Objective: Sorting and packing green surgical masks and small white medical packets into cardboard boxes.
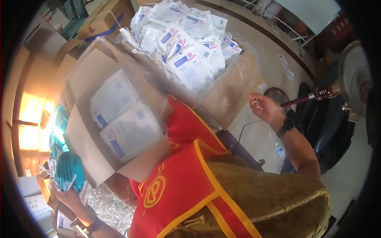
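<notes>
A large cardboard box, lined with clear plastic, is placed at the upper centre of the frame, heaped with flat white packets. At centre left, an open carton is tilted, with two rows of similar packets packed inside. A red apron with yellow edging is worn by the person and is spread across the lower centre.

At the lower left, beside the carton's outer wall, a teal bundle is seen, ribbed or folded, with paler tips at its lower end. It is judged to be light, soft and limp, easily bent and unlikely to be broken; a hold around its gathered lower end, with several folds taken together, would seem best, as loose layers could be slipped apart.

The bundle's lower end appears to be grasped by the left hand, though most of its fingers are hidden. At centre right, well apart from the boxes, the right hand is raised with its fingers curled inward. Small white bits are seen at those fingers; whether they are held or worn cannot be told.
</notes>
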Available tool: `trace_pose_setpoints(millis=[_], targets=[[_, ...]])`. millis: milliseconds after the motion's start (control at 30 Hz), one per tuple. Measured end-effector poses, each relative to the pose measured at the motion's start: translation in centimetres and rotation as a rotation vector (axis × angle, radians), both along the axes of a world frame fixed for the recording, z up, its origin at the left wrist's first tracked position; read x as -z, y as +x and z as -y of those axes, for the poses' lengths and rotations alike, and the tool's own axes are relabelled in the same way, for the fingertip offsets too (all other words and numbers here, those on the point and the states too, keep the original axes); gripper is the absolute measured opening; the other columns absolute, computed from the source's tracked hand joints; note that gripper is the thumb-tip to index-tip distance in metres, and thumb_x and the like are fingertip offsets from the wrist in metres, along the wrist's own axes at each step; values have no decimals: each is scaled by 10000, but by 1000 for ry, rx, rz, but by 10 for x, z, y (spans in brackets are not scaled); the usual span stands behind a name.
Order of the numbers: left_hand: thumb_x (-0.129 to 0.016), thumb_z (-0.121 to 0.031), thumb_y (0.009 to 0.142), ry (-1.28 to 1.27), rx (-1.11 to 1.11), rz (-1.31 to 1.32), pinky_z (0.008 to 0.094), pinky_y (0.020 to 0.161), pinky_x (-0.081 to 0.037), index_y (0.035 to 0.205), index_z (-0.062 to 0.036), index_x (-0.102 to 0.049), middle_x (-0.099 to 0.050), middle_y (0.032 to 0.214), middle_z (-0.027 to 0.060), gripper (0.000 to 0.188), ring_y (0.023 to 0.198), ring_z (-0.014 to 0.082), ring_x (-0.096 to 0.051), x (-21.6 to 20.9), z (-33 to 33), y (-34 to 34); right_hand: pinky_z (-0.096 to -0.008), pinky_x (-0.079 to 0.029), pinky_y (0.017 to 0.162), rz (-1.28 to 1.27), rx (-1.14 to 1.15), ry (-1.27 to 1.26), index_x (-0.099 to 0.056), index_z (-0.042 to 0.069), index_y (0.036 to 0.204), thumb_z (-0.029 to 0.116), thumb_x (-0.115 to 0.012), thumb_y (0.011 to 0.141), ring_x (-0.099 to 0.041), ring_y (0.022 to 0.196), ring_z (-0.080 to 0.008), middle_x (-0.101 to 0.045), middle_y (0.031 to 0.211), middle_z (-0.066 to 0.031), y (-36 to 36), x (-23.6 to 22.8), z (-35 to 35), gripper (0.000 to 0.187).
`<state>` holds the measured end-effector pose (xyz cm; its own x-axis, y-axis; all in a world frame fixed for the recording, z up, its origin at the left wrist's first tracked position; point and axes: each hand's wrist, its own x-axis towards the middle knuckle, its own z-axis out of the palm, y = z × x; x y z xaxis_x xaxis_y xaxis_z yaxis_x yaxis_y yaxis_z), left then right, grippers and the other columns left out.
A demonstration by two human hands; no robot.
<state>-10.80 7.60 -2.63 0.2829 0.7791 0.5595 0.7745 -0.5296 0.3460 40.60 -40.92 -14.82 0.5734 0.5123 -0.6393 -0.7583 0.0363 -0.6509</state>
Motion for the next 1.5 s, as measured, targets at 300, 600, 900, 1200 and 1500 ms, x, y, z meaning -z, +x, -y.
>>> trace_pose_setpoints(millis=[300, 600, 900, 1200, 1500], targets=[[-587, -117, 890, -169, 374, 151, 244, 667, -496, 1197, 40, -539, -618, 1024, 85, 349, 842, 132, -593, 19, 24, 31, -384, -410, 897, 56, 179, -450, -644, 83, 1054, 343, -578, 939, -532, 1037, -137, -600, 1061, 13, 3, 97, 50, 292], [-550, -128, 852, 256, 375, -281, 366, 885, -491, 1021, -37, -710, -712, 1017, 118, 250, 985, 269, -663, 31, 56, 37, -231, -362, 507, 395, -187, -166, -628, 105, 904, 290, -555, 960, -495, 587, -50, -551, 671, 57, 15, 33, -34, 206], [-651, -215, 809, -454, 443, 441, 346, 771, -513, 1054, -25, -655, -680, 950, 135, 310, 878, 252, -665, -19, 129, 127, -357, -435, 953, 1546, -875, 537, -594, 70, 1249, 73, -768, 701, -496, 1170, -247, -497, 1272, -108, -138, -177, -238, 575], [-713, -114, 828, -451, 606, 575, 328, 956, -462, 1315, 16, -465, -607, 1226, 155, 561, 1124, 216, -596, -11, 125, 125, -391, -428, 991, 1881, -846, 627, -522, 61, 1305, 15, -725, 699, -486, 1177, -330, -491, 1293, -134, -180, -179, -291, 641], [-781, -107, 743, -305, 711, 483, 396, 1032, -430, 1335, -42, -487, -526, 1321, 170, 664, 1221, 276, -520, -7, 112, 124, -348, -483, 822, 1827, -823, 694, -617, 30, 1058, 5, -725, 736, -586, 975, -276, -611, 1071, -97, -186, -200, -298, 340]])
